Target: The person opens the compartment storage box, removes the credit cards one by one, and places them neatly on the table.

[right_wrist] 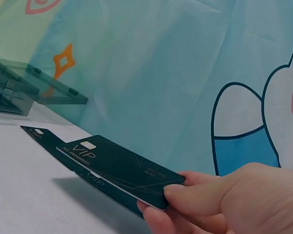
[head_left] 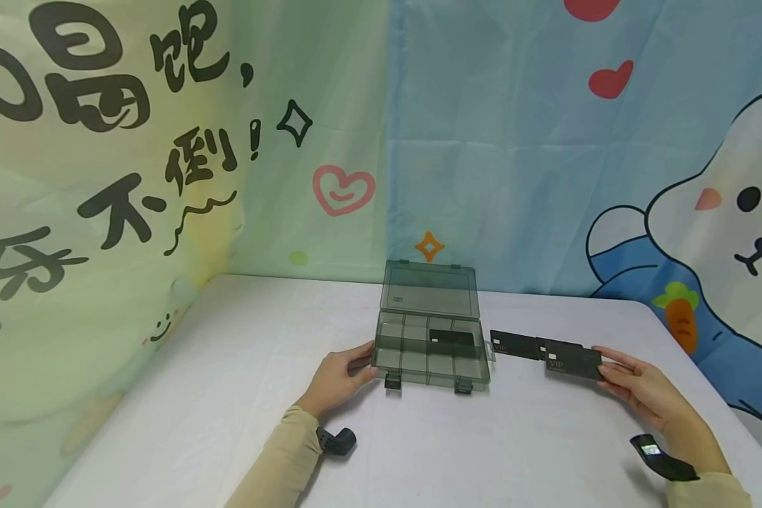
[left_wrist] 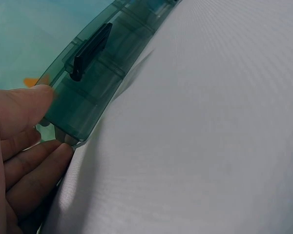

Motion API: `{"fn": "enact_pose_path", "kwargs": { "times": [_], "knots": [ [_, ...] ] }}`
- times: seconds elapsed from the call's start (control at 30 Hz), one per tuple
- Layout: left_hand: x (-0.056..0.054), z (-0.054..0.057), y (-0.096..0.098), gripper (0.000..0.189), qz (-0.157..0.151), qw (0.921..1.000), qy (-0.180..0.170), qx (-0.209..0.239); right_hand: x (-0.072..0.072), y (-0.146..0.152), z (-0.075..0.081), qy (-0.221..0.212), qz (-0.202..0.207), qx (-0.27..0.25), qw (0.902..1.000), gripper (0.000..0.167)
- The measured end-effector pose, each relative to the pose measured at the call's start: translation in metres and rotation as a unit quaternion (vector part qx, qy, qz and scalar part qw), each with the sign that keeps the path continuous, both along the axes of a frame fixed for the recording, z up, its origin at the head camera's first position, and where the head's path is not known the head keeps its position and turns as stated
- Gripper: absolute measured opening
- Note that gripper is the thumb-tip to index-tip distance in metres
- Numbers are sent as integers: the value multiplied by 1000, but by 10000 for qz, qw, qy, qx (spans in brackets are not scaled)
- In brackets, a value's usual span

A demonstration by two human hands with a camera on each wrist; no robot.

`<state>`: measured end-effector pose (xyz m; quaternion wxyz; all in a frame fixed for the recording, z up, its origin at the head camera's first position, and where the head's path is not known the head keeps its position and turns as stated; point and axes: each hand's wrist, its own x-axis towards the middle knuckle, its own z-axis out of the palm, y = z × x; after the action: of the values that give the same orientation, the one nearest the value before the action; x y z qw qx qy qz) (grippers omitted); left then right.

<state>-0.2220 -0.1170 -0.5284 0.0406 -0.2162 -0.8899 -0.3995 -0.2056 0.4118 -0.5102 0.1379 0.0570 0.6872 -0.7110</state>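
Note:
A translucent grey-green compartment box (head_left: 409, 363) stands on the table with its lid (head_left: 430, 289) raised at the back. A black card (head_left: 451, 340) lies in its right-hand compartments. My left hand (head_left: 339, 377) holds the box by its left side, thumb at the front corner and fingers along the side wall. To the right of the box, my right hand (head_left: 644, 391) pinches black VIP cards (right_wrist: 124, 165) at their right end, thumb on top. They overlap in a staggered row, and the leftmost card (head_left: 513, 344) reaches close to the box's right side.
Two dark latches hang at the box's front, the left latch (head_left: 393, 381) nearer my left hand. A white cloth covers the table (head_left: 228, 423). Behind it hangs a printed curtain (head_left: 514, 176). Each wrist wears a black band, such as the right band (head_left: 663, 458).

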Motion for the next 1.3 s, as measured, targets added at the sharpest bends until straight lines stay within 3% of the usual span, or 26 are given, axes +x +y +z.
{"fn": "enact_pose_path", "kwargs": {
  "times": [0.2,0.37,0.8,1.03,1.3],
  "knots": [
    [0,1,0,59,-8,10000,-2,16,-1,0,-3,-153,40,743,9971,31],
    [0,1,1,59,-21,10000,-1,13,-1,0,-6,-274,45,1142,9931,45],
    [1,2,1,59,9,10000,3,-44,-1,-2,-4,-353,190,1770,9834,74],
    [1,4,1,58,1,10000,-26,5,-1,-6,0,-352,178,2240,9738,75],
    [2,5,1,58,-3,10000,4,-21,-1,-8,1,-336,118,2401,9701,77]
  ]
}}
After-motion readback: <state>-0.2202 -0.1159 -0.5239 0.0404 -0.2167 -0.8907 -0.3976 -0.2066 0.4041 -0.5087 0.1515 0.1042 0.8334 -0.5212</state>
